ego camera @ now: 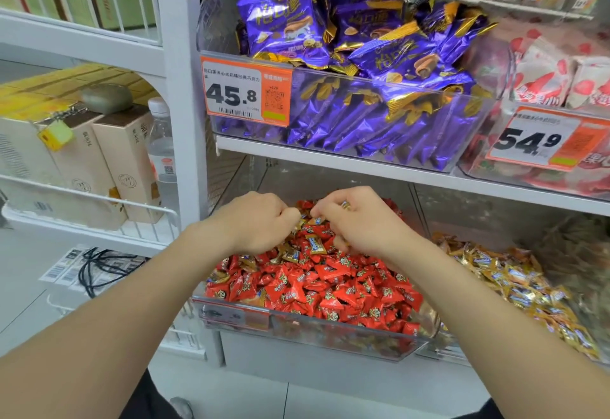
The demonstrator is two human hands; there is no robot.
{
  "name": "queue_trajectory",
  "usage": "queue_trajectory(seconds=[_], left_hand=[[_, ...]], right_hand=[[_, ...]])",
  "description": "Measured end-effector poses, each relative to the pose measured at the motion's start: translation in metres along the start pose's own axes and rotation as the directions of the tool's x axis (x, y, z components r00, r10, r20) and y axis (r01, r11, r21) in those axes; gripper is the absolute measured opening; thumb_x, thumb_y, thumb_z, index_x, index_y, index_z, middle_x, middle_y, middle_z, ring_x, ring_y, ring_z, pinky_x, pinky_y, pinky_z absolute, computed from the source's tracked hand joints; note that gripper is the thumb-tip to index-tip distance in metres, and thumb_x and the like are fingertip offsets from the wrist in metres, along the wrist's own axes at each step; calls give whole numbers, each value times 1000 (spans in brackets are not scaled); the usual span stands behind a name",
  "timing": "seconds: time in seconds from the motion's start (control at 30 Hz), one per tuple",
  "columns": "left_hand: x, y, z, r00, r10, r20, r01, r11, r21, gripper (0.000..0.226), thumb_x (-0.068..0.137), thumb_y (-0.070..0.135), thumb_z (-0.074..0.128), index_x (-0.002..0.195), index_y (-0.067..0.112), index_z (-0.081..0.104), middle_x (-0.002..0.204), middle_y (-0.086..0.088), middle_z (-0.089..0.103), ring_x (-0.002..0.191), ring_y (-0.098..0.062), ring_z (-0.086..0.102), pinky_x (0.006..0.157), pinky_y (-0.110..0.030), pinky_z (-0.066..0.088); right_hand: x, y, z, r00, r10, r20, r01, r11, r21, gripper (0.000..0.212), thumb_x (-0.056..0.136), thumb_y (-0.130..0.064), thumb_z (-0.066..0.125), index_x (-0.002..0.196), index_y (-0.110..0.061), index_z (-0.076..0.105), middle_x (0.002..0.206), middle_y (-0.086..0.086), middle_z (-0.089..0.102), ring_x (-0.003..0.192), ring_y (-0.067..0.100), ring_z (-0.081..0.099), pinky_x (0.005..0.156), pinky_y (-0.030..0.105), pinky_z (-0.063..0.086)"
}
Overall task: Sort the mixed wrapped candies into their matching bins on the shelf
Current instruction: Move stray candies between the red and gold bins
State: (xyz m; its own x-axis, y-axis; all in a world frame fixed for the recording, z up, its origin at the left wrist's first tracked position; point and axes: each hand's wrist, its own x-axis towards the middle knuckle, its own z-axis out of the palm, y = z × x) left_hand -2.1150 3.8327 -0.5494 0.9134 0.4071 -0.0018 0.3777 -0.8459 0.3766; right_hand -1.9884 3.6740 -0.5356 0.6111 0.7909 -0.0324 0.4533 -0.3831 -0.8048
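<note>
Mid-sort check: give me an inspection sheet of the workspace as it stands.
Surface: white shelf carries clear bins.
Job's things: red candies fill the lower bin, gold candies mixed among them; gold pile to its right.
Clutter: purple packs and pink packs in the bins above.
Hands: left hand curled into the pile, grip unclear; right hand pinches a gold candy.
Cables: black cable low at left.
Surroundings: boxes and a water bottle on the wire rack at left.

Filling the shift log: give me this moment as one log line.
stage: picking strays | left hand: curled in red candy bin, hold unclear | right hand: pinching gold candy | neighbouring bin: gold candies
</note>
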Motion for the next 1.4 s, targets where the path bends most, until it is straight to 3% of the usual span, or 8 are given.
queue_trajectory(seconds=[0.13, 0.23, 0.3, 0.5, 0.67, 0.87, 1.13, 1.4], left_hand=[[0, -1, 2, 982, -51, -183, 51, 999, -7, 67, 107, 54, 40, 54, 13, 47, 52, -5, 52, 58, -27, 56, 57, -35, 36], [3, -4, 4, 960, -94, -265, 72, 993, -92, 61, 104, 48, 51, 57, 9, 49, 53, -8, 54, 56, -27, 56, 54, -34, 38], [5, -10, 5, 962, -98, -254, 76, 993, -95, 54, 103, 40, 54, 60, 7, 53, 57, -10, 59, 58, -30, 60, 55, -36, 45], [1, -15, -1, 998, -33, -60, 34, 999, 16, 26, 101, 19, 57, 115, 28, 76, 81, 13, 64, 65, -9, 57, 70, -30, 49], [7, -27, 11, 974, -52, 218, 8, 980, 199, 55, 101, 50, 62, 150, 28, 50, 142, -7, 62, 124, -33, 62, 103, -48, 52], [14, -31, 15, 967, -58, 247, 16, 985, 171, 61, 98, 56, 63, 148, 26, 50, 143, -7, 60, 126, -32, 59, 104, -46, 50], [23, -29, 22, 961, -85, 263, 35, 982, 188, 61, 96, 62, 62, 145, 29, 50, 141, -9, 59, 122, -33, 60, 102, -48, 51], [20, -26, 16, 977, -23, 211, -3, 993, 121, 44, 98, 49, 68, 134, 24, 64, 137, -3, 61, 113, -24, 60, 94, -34, 48]], right_hand=[[-2, 2, 5, 997, -76, 5, 76, 973, -218, 26, 106, -16, 53, 120, -23, 74, 74, -1, 75, 52, 9, 63, 54, 24, 48], [-6, -2, 9, 986, -165, -16, 124, 798, -590, 38, 99, -12, 54, 123, -32, 75, 100, 0, 75, 80, 21, 69, 74, 36, 57], [-7, -6, 11, 982, -186, -14, 141, 789, -598, 35, 94, -17, 51, 111, -32, 78, 85, -4, 71, 82, 26, 69, 77, 39, 57], [-5, 2, 24, 981, -151, 121, 190, 631, -752, 47, 90, -62, 66, 128, -34, 68, 99, 0, 69, 105, 32, 67, 81, 42, 52], [0, 7, 21, 986, -152, 68, 151, 645, -749, 31, 97, -49, 67, 87, -19, 69, 92, 4, 69, 91, 35, 68, 78, 43, 57], [2, 8, 15, 979, -204, 6, 145, 678, -721, 31, 110, -36, 38, 89, -17, 50, 91, 5, 53, 90, 39, 64, 71, 40, 43], [1, 9, 9, 979, -91, 183, 200, 603, -772, 43, 93, -67, 61, 103, -26, 69, 107, 0, 67, 105, 29, 64, 82, 41, 53], [3, 14, -4, 986, -110, 126, 166, 747, -644, 48, 98, -40, 45, 62, -9, 48, 55, 5, 50, 58, 30, 55, 61, 45, 52]])
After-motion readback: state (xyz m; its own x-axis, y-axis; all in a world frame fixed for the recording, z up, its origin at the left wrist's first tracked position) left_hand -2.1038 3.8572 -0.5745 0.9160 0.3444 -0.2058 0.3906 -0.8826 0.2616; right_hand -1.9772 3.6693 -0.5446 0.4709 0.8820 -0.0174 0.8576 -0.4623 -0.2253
